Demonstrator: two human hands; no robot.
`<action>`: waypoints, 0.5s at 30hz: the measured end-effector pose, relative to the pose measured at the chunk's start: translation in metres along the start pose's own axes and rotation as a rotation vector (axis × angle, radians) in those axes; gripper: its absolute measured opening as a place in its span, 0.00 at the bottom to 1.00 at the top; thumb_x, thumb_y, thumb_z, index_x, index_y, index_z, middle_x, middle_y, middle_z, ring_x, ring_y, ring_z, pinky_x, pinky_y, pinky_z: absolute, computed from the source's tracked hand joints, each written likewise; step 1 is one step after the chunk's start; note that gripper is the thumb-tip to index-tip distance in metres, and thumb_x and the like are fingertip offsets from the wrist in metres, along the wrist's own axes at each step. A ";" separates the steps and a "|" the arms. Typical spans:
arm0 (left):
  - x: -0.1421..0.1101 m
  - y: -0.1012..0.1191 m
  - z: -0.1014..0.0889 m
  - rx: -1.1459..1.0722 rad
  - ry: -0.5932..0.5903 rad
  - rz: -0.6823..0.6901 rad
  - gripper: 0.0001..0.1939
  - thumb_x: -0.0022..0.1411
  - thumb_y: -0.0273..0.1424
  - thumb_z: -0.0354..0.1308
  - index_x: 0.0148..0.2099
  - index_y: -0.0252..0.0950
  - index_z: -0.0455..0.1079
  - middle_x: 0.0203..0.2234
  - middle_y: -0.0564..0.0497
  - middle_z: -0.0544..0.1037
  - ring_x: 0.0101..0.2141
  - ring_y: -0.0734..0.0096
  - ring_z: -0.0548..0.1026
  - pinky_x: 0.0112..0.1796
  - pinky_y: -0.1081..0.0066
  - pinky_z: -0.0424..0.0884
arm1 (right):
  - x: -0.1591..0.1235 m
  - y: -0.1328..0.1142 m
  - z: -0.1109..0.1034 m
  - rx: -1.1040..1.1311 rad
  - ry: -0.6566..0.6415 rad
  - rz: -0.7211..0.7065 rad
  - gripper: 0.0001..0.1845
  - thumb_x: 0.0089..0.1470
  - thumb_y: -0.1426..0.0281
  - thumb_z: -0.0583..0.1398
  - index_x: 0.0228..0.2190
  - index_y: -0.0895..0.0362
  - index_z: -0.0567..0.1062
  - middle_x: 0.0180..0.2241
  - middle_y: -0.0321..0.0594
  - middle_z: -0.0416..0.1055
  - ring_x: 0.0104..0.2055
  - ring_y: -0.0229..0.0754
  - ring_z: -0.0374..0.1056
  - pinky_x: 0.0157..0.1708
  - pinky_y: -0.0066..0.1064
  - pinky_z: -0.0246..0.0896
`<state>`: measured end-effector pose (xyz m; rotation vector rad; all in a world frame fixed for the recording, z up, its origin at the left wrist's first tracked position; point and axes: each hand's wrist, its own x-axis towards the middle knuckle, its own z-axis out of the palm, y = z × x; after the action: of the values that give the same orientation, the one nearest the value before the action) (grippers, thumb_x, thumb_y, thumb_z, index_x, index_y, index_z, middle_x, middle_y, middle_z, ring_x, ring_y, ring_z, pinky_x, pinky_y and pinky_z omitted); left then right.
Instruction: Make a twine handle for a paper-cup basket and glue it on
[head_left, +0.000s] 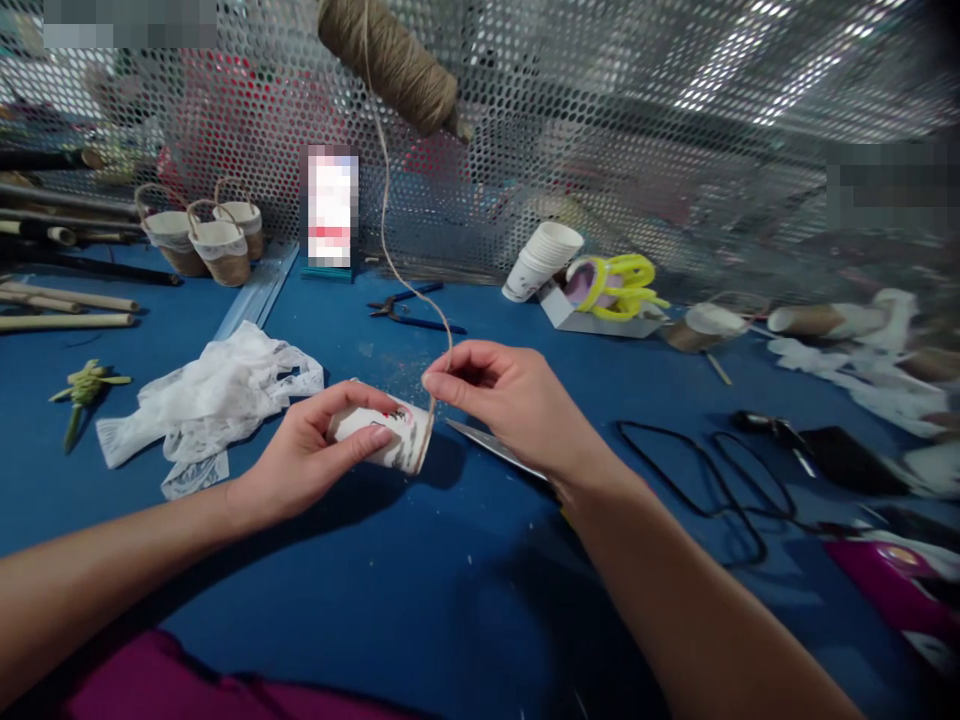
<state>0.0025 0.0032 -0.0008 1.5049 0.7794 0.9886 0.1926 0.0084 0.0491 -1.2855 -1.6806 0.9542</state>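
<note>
My left hand (311, 455) is wrapped around a small white paper cup (394, 435) lying on its side above the blue table (420, 580). My right hand (502, 395) pinches a strand of brown twine (384, 225) at the cup's rim. The twine runs up to a spool of twine (390, 60) hanging at the top of the view. A few turns of twine sit around the cup's rim.
White lace fabric (217, 395) lies left of my hands. Three twine-wrapped cup baskets (202, 240) stand at the back left near bamboo sticks (67, 305). Pliers (409, 305), stacked paper cups (544, 258), a yellow-and-pink tool (619, 285), a black cable (705, 480) and scissors (495, 450) lie around.
</note>
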 end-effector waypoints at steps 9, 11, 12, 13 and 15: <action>-0.001 0.003 0.000 0.024 0.026 0.007 0.06 0.55 0.30 0.59 0.37 0.36 0.71 0.34 0.50 0.76 0.33 0.72 0.73 0.33 0.75 0.70 | 0.000 0.001 0.001 -0.094 -0.003 -0.026 0.07 0.47 0.68 0.62 0.24 0.59 0.73 0.22 0.32 0.68 0.24 0.32 0.61 0.26 0.26 0.57; 0.000 0.003 0.000 0.026 0.025 0.015 0.06 0.55 0.30 0.59 0.37 0.36 0.71 0.34 0.50 0.76 0.33 0.73 0.73 0.33 0.75 0.70 | 0.000 0.001 0.001 -0.103 -0.005 -0.012 0.07 0.47 0.67 0.62 0.24 0.59 0.73 0.22 0.32 0.68 0.24 0.33 0.61 0.26 0.27 0.57; 0.000 0.003 0.000 0.028 0.024 0.020 0.05 0.55 0.30 0.59 0.37 0.37 0.71 0.34 0.50 0.76 0.33 0.73 0.73 0.33 0.75 0.70 | 0.000 0.001 0.001 -0.107 -0.007 -0.004 0.07 0.46 0.67 0.62 0.24 0.59 0.73 0.22 0.32 0.68 0.24 0.33 0.60 0.26 0.27 0.57; 0.000 0.003 0.000 0.032 0.025 0.024 0.05 0.55 0.29 0.59 0.37 0.37 0.71 0.34 0.50 0.76 0.33 0.73 0.73 0.34 0.75 0.70 | 0.000 0.000 0.001 -0.110 -0.009 0.003 0.08 0.46 0.66 0.62 0.24 0.58 0.73 0.22 0.33 0.68 0.24 0.33 0.60 0.26 0.27 0.56; 0.000 0.004 0.000 0.044 0.033 0.031 0.05 0.55 0.30 0.59 0.36 0.38 0.71 0.34 0.51 0.76 0.34 0.72 0.73 0.34 0.75 0.70 | 0.000 0.000 0.001 -0.119 -0.015 0.012 0.08 0.46 0.66 0.62 0.23 0.58 0.73 0.21 0.32 0.67 0.24 0.33 0.60 0.26 0.27 0.56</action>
<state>0.0023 0.0023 0.0026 1.5457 0.8077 1.0276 0.1914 0.0087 0.0485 -1.3708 -1.7657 0.8836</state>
